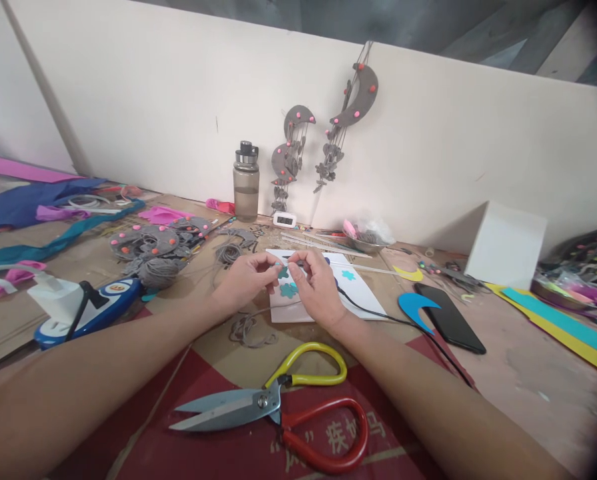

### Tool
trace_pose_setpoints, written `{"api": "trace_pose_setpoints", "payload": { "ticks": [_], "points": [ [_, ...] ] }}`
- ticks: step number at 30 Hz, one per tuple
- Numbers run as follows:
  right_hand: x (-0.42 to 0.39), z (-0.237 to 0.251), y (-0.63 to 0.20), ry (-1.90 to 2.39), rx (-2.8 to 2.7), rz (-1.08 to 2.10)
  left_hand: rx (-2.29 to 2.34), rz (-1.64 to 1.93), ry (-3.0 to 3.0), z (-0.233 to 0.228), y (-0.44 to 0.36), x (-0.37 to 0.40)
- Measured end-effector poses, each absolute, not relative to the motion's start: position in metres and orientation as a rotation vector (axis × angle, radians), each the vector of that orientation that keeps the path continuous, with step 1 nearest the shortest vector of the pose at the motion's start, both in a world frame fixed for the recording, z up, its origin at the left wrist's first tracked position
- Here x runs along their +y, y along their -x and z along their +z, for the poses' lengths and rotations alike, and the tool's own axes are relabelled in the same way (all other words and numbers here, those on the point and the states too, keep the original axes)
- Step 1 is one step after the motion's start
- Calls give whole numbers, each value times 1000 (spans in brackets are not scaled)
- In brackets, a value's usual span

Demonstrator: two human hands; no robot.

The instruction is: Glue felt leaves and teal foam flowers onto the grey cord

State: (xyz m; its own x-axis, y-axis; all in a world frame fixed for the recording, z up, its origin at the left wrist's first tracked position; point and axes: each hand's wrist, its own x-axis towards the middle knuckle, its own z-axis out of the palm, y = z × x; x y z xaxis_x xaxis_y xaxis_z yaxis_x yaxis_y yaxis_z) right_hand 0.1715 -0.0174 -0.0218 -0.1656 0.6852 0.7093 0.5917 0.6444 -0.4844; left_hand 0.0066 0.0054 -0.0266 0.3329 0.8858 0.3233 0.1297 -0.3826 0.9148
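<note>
My left hand point(253, 279) is closed in a pinch, its fingertips on a small teal flower-shaped cutout point(283, 272). Close beside it, my right hand point(318, 285) pinches too; what lies between its fingers is too small to make out. Both hands are above a white sheet point(363, 301). A second teal flower cutout point(289, 290) shows just under the fingers, and a brighter turquoise one point(348, 275) lies on the sheet to the right. Grey yarn point(251, 331) lies loosely coiled in front of my left hand. A black cable point(368, 309) emerges from beside my right hand.
Large scissors point(263, 403) lie spread nearest me. Rightward are a blue crescent point(412, 308), a phone point(451, 319) and a white card point(504, 245). A power strip point(111, 300) and grey yarn ball point(159, 270) are left. A bottle point(246, 187) stands near hanging moon ornaments point(361, 100).
</note>
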Motion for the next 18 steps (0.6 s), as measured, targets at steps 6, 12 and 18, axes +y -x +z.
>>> {"api": "trace_pose_setpoints", "payload": {
  "ticks": [6, 12, 18],
  "points": [
    [-15, -21, -171, 1045, -1856, 84, 914, 1141, -1737, -27, -7, 5],
    [-13, -21, -171, 1083, -1853, 139, 943, 1166, -1784, -25, -6, 4],
    [-6, -26, -171, 1115, -1814, 304, 987, 1172, -1940, -22, -5, 4]
  ]
}}
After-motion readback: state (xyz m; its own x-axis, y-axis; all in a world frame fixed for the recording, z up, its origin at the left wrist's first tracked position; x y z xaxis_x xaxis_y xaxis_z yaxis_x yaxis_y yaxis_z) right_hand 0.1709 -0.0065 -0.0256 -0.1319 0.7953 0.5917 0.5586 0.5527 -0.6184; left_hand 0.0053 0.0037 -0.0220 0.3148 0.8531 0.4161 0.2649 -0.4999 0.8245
